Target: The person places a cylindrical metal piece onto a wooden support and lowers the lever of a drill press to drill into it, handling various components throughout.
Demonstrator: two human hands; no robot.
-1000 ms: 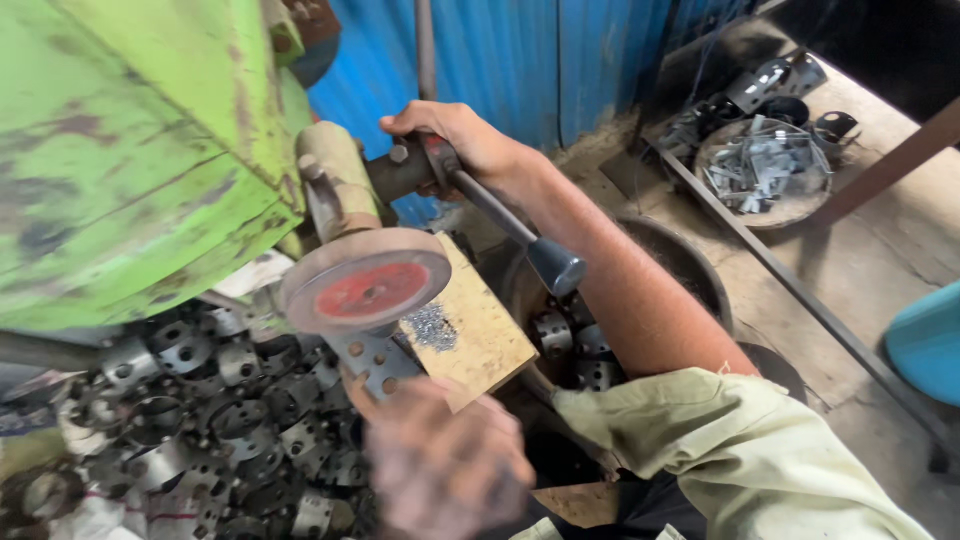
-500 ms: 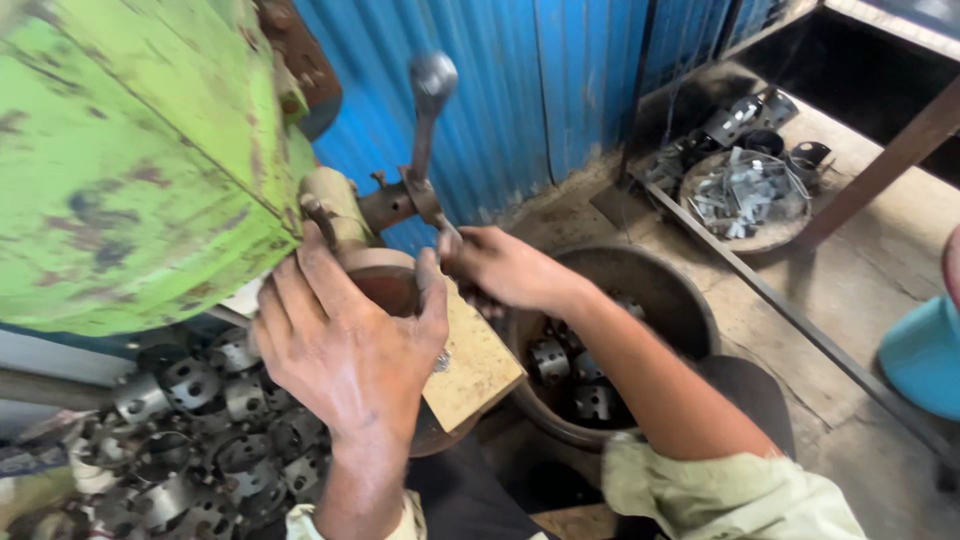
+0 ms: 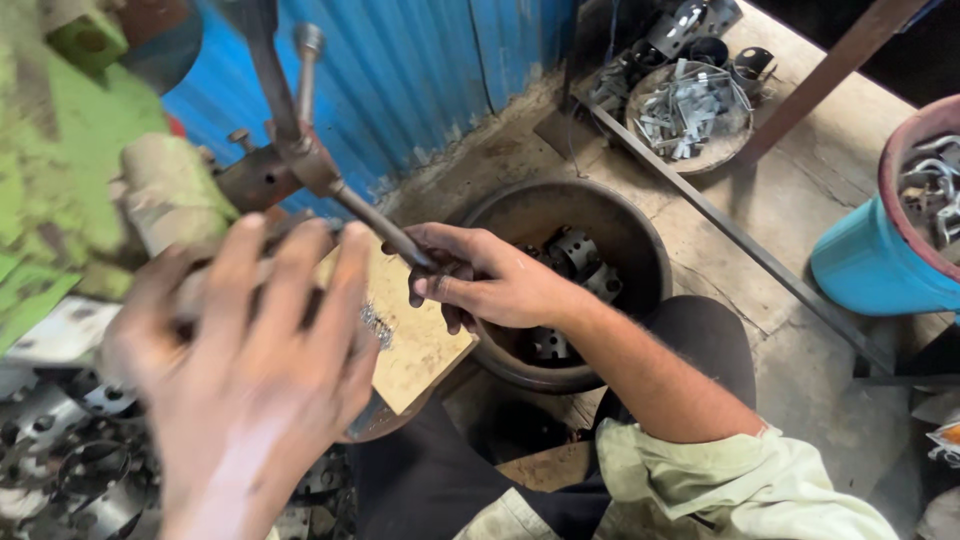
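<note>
head view: right hand at frame centre grips one metal lever handle of the green machine, over one dark round basin holding several metal parts. left hand, blurred at lower left, spreads its fingers open, grasping nothing visible. one blue bucket stands at right.
</note>
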